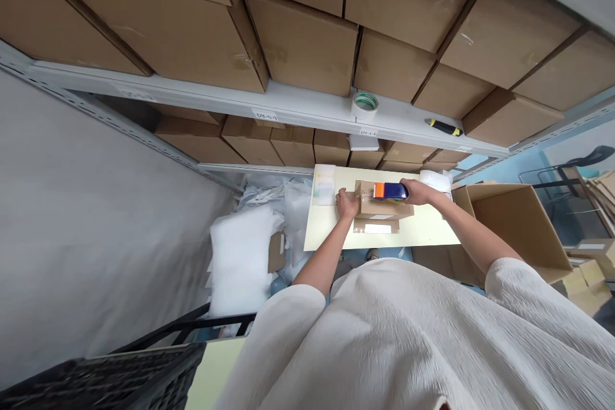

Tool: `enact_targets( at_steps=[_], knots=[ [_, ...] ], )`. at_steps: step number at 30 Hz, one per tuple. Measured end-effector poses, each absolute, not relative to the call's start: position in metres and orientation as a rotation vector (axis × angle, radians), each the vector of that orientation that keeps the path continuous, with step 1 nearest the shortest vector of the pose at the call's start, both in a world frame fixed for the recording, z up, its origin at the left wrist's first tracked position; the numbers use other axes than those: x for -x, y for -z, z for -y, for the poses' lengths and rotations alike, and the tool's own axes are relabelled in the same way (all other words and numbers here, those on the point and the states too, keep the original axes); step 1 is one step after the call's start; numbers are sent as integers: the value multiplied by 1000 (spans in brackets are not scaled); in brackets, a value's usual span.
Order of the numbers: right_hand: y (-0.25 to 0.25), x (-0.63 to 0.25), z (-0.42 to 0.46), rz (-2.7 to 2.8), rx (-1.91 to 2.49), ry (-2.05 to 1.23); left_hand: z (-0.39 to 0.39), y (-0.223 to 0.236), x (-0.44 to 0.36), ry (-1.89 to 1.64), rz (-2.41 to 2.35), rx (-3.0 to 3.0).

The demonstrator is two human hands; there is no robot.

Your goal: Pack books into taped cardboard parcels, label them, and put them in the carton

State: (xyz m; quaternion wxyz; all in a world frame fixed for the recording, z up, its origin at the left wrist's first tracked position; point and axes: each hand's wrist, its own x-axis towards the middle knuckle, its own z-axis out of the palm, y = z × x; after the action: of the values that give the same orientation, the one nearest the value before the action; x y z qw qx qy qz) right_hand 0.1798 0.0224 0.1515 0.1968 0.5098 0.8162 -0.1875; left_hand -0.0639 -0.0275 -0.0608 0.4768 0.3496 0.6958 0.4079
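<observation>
A small cardboard box (384, 210) sits on a pale yellow table (423, 230) far below me. My left hand (346, 203) presses against the box's left side with its fingers curled on the edge. My right hand (419, 192) is closed round a tape dispenser (390, 191) with an orange and blue body, held on top of the box. A second flat carton with a white label (377, 227) lies just in front of the box.
Shelves of brown cartons (298, 45) rise ahead. A tape roll (365, 104) and a yellow-black cutter (444, 128) lie on the shelf edge. An open carton (514, 218) stands right. White plastic bags (240, 256) pile left. A black crate (120, 378) is near.
</observation>
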Motion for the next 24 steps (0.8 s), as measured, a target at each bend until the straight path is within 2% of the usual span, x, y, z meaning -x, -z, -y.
enact_targets(
  at_steps=[8, 14, 19, 24],
  knots=[
    [-141, -186, -23, -2348, -1426, 555, 44, 57, 73, -934, -1522, -963],
    [-131, -200, -21, -2505, -1450, 627, 35, 24, 79, -1040, -1455, -1320],
    [-128, -207, -17, -2567, -1477, 811, 30, 5, 75, -756, -1312, -1693],
    [-134, -206, -16, -2544, -1415, 714, 30, 5, 79, -479, -1330, -1931]
  ],
)
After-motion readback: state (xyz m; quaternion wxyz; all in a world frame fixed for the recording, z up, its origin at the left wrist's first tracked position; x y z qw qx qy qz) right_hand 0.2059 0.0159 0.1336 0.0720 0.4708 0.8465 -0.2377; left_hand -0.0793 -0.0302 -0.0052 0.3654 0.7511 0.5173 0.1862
